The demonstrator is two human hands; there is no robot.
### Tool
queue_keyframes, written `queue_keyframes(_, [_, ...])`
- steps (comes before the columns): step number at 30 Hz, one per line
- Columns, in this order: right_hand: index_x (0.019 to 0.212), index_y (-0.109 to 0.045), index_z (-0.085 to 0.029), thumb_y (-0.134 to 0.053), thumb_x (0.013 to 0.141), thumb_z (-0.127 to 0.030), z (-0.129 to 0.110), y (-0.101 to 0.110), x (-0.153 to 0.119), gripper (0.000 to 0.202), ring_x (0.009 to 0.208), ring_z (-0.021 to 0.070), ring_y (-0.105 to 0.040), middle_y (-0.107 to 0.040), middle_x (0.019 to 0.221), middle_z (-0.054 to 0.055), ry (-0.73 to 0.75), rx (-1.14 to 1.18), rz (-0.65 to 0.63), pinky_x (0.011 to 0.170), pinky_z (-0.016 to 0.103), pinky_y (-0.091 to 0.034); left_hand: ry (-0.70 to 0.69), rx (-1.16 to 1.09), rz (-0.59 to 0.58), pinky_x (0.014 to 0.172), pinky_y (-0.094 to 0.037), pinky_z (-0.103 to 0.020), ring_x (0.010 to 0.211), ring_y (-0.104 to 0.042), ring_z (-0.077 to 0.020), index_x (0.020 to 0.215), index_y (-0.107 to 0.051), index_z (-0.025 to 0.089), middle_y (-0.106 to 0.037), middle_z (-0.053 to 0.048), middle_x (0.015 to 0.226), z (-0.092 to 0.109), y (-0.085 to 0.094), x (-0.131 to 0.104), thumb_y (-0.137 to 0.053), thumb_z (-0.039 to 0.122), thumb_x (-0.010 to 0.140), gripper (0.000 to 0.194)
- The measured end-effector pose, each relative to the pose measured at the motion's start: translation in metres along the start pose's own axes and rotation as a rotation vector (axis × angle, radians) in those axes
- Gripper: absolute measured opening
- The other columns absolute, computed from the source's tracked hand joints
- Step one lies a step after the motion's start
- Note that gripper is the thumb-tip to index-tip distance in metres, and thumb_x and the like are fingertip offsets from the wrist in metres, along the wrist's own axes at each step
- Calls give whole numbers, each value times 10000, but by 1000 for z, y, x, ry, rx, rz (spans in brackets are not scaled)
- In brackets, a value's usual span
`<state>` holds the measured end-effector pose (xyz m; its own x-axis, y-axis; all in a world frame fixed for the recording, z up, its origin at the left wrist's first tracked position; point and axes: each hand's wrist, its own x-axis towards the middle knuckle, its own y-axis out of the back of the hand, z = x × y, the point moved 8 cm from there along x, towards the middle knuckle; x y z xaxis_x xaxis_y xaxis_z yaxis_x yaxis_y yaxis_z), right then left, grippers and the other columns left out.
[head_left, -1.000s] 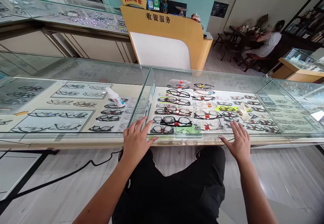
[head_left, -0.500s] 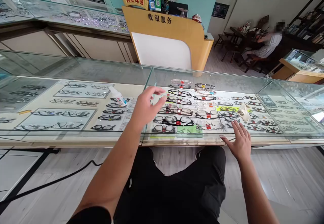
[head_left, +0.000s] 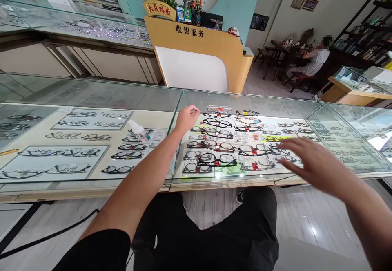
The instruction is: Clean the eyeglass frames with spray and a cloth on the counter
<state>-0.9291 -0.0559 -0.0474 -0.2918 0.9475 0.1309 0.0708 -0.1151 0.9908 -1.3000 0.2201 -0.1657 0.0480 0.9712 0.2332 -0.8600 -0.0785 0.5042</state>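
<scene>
Mind the divider [head_left: 180, 100] beside your curled left hand [head_left: 186, 119], its grip unclear; move your open right hand [head_left: 317, 162] lightly, right of it.

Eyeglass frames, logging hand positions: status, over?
Left hand curled near glass divider. Right hand open, partly hiding eyeglass frames laid in rows. White bottle left of divider.

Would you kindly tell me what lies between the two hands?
Rows of eyeglasses, some red-tagged, lie between the left hand and right hand in the head view.
</scene>
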Motion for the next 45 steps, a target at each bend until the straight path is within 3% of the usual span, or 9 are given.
queue_keyframes(2, [1126, -837, -291, -564, 1083, -638, -7, 19, 55, 444, 1057, 354, -771, -833, 1187, 112, 35, 27, 11, 887, 505, -602, 1, -18, -26, 644, -279, -316, 594, -358, -157, 872, -692, 213, -391, 58, 578, -2, -2, 0, -627, 377, 884, 178])
queue_keyframes(4, [1014, -839, -267, -617, 1094, -501, -23, 16, 104, 332, 1002, 311, -758, -820, 1093, 95, 85, 72, -5, 819, 435, -574, 6, -36, -39, 633, -269, -318, 592, -355, -155, 877, -686, 213, -383, 59, 589, -4, -2, 0, -626, 394, 886, 191])
queue_keyframes(7, [1017, -867, -233, -712, 1073, -313, -58, -19, 156, 183, 1013, 282, -736, -809, 1053, 87, 143, 70, -50, 868, 400, -541, 9, -44, -44, 621, -266, -323, 588, -353, -159, 877, -671, 224, -369, 57, 593, -7, 0, 1, -626, 418, 897, 200])
queue_keyframes(10, [1143, -885, -232, -749, 1073, -307, -89, -62, 183, 171, 1104, 308, -698, -812, 1146, 106, 169, 4, -108, 961, 436, -504, 26, 3, -38, 626, -273, -332, 586, -357, -167, 859, -660, 235, -373, 50, 587, -11, 3, 3, -628, 420, 900, 192])
queue_keyframes(14, [1184, -885, -263, -747, 1083, -396, -107, -100, 199, 216, 1146, 318, -654, -795, 1181, 110, 144, -30, -141, 965, 442, -466, 6, 90, -91, 642, -282, -338, 614, -432, -188, 848, -655, 246, -442, 31, 603, -10, -1, 4, -629, 399, 886, 160])
queue_keyframes(18, [1142, -885, -259, -738, 1089, -404, -107, -114, 206, 214, 1138, 307, -625, -777, 1194, 108, 131, -33, -122, 967, 443, -449, -41, 155, -163, 638, -271, -344, 609, -428, -198, 827, -636, 256, -413, 33, 578, -3, -7, 0, -601, 370, 894, 137])
queue_keyframes(26, [1156, -885, -254, -722, 1092, -362, -106, -118, 223, 207, 1223, 339, -602, -775, 1314, 118, 133, -23, -94, 1018, 494, -490, 6, 186, -175, 642, -250, -358, 620, -473, -198, 839, -650, 253, -498, 22, 601, -5, -8, -1, -605, 360, 916, 140])
queue_keyframes(34, [1137, -881, -241, -729, 1077, -324, -100, -121, 241, 183, 1472, 382, -567, -682, 1631, 103, 159, -7, -51, 1185, 591, -504, 12, 168, -167, 643, -255, -355, 631, -510, -206, 848, -673, 258, -533, 14, 611, -9, -9, 1, -620, 368, 920, 142])
queue_keyframes(45, [1137, -873, -238, -703, 1084, -307, -85, -125, 262, 190, 1506, 391, -548, -661, 1661, 107, 105, -12, -86, 1154, 606, -502, 12, 176, -175, 634, -269, -356, 609, -493, -210, 841, -640, 259, -523, 12, 595, -9, -10, 0, -609, 385, 937, 161])
